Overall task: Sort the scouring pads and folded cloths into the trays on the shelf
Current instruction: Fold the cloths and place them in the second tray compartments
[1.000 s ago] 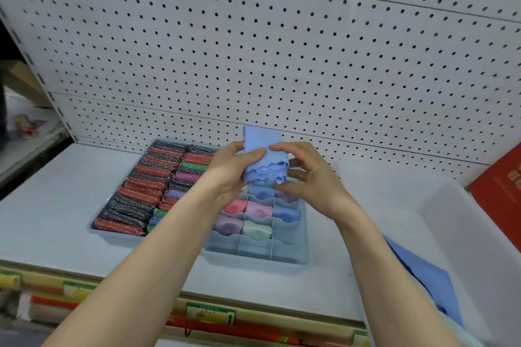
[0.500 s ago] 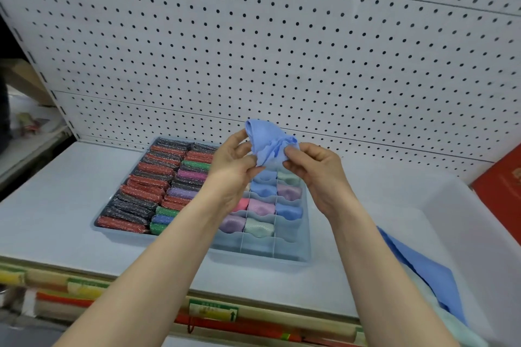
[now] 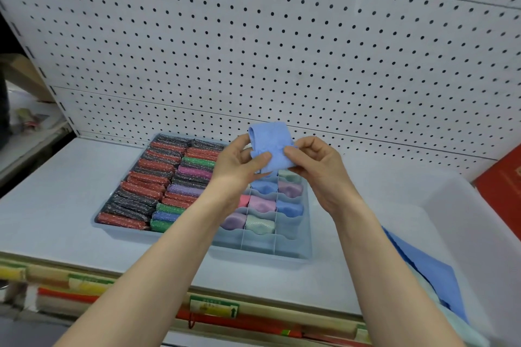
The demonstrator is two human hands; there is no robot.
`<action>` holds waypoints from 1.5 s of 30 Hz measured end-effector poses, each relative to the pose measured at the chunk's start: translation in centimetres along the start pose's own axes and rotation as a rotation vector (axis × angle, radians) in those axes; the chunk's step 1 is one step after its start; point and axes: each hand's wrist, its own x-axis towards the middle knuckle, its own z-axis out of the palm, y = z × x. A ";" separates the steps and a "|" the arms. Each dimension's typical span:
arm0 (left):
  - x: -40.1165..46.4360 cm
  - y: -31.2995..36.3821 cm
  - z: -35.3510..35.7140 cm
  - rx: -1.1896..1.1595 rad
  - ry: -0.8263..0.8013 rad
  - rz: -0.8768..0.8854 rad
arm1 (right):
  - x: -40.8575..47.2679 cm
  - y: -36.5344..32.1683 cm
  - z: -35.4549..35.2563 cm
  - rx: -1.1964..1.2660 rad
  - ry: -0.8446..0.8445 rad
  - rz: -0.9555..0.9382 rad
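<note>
A: Which step is in hand?

B: A blue folded cloth (image 3: 269,146) is being rolled tight above the divided tray (image 3: 290,245). It is pinched between the left hand (image 3: 239,163) and the right hand (image 3: 315,162), thumbs laid on its front and fingers curled behind; both hands are clamped on it, clear of the shelf (image 3: 56,205).

A: And the other goods?

B: The scouring pads (image 3: 158,186) are packed in rows in the left tray (image 3: 97,223). Rolled cloths (image 3: 260,203) are seated in most cells of the divided tray; the nearest row looks unfilled, though this is hard to judge through the pale dividers.

A: What is called for next?

B: The roll should probably be kept compressed, lowered into a free cell and pressed down. More blue cloth (image 3: 428,270) is left in the white bin (image 3: 479,220) at the right.
</note>
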 end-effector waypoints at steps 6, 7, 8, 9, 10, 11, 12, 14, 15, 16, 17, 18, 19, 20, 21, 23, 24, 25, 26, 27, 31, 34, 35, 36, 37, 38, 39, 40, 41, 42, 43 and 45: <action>0.0 0.1 -0.1 0.077 -0.008 0.079 | 0.7 0.0 -0.9 0.064 -0.130 0.095; -0.1 0.1 -0.1 0.088 -0.008 0.073 | 0.7 0.1 -1.0 0.048 -0.172 0.105; -0.1 0.0 -0.3 0.089 -0.014 0.060 | 0.6 0.2 -1.1 0.021 -0.198 0.099; -0.1 0.0 -0.5 0.073 -0.023 0.037 | 0.6 0.4 -1.1 -0.002 -0.203 0.087; 0.0 -0.1 -0.7 0.038 -0.030 0.000 | 0.7 0.7 -1.0 -0.014 -0.188 0.075; 0.1 -0.2 -1.0 -0.008 -0.030 -0.054 | 0.8 1.0 -0.8 -0.026 -0.156 0.059; 0.2 -0.3 -1.3 -0.049 -0.029 -0.105 | 0.8 1.3 -0.6 -0.058 -0.117 0.030; 0.2 -0.7 -1.7 -0.058 -0.028 -0.137 | 0.8 1.8 -0.1 -0.185 -0.062 -0.060; 0.1 -1.0 -1.9 -0.008 -0.029 -0.113 | 0.7 2.0 0.2 -0.245 -0.058 -0.091; -0.1 -1.4 -2.2 0.042 -0.026 -0.079 | 0.5 2.0 0.4 -0.278 -0.066 -0.101; -0.2 -1.6 -2.4 0.079 -0.017 -0.053 | 0.3 1.8 0.4 -0.280 -0.081 -0.080; -0.2 -1.9 -2.6 0.107 -0.006 -0.038 | 0.2 1.7 0.5 -0.259 -0.098 -0.033; -0.2 -2.2 -2.9 0.131 -0.001 -0.030 | 0.0 1.6 0.4 -0.239 -0.114 0.028; -0.3 -2.4 -3.1 0.160 -0.004 -0.020 | -0.1 1.6 0.3 -0.230 -0.127 0.080; -0.3 -2.7 -3.4 0.195 -0.013 -0.007 | -0.3 1.5 0.2 -0.232 -0.136 0.118; -0.3 -3.1 -3.5 0.254 -0.049 0.013 | -0.5 1.9 -0.1 -0.284 -0.176 0.167; -0.4 -3.4 -3.6 0.268 -0.064 0.014 | -0.7 2.2 -0.2 -0.321 -0.218 0.183; -0.5 -3.7 -3.5 0.275 -0.084 0.011 | -1.0 2.4 -0.4 -0.352 -0.262 0.196; -0.6 -4.1 -3.5 0.299 -0.104 0.009 | -1.3 2.6 -0.5 -0.363 -0.296 0.208; -0.7 -4.5 -3.4 0.334 -0.127 0.013 | -1.5 3.0 -0.8 -0.369 -0.303 0.221; -1.4 -7.4 -3.8 0.538 -0.200 0.077 | -2.6 5.3 -2.9 -0.691 -0.136 0.164; -1.7 -9.9 -4.3 0.828 -0.261 0.194 | -3.8 7.5 -4.4 -1.011 0.020 0.086; -1.7 -10.5 -4.3 0.938 -0.271 0.250 | -4.1 8.0 -4.4 -1.078 0.034 0.062; -1.8 -11.0 -4.3 1.018 -0.276 0.284 | -4.2 8.5 -4.2 -1.154 0.044 0.034; -1.8 -11.4 -4.1 1.060 -0.283 0.309 | -4.3 8.8 -3.8 -1.242 0.049 0.009; -1.8 -11.8 -3.9 1.085 -0.287 0.324 | -4.2 9.3 -3.4 -1.317 0.053 -0.024; -1.8 -12.0 -3.8 1.100 -0.290 0.341 | -4.2 9.6 -2.9 -1.379 0.047 -0.031; -1.9 -12.1 -3.7 1.111 -0.288 0.356 | -4.0 9.8 -2.5 -1.424 0.033 -0.024; -1.9 -12.3 -3.7 1.117 -0.284 0.362 | -3.9 10.0 -2.2 -1.461 0.017 -0.020; -2.0 -12.3 -3.8 1.122 -0.278 0.360 | -3.7 10.5 -2.0 -1.502 -0.002 -0.017; -1.9 -12.3 -3.9 1.126 -0.275 0.348 | -3.6 10.9 -1.9 -1.555 -0.035 -0.017; -1.8 -12.5 -4.0 1.135 -0.279 0.329 | -3.1 11.9 -2.2 -1.654 -0.052 -0.027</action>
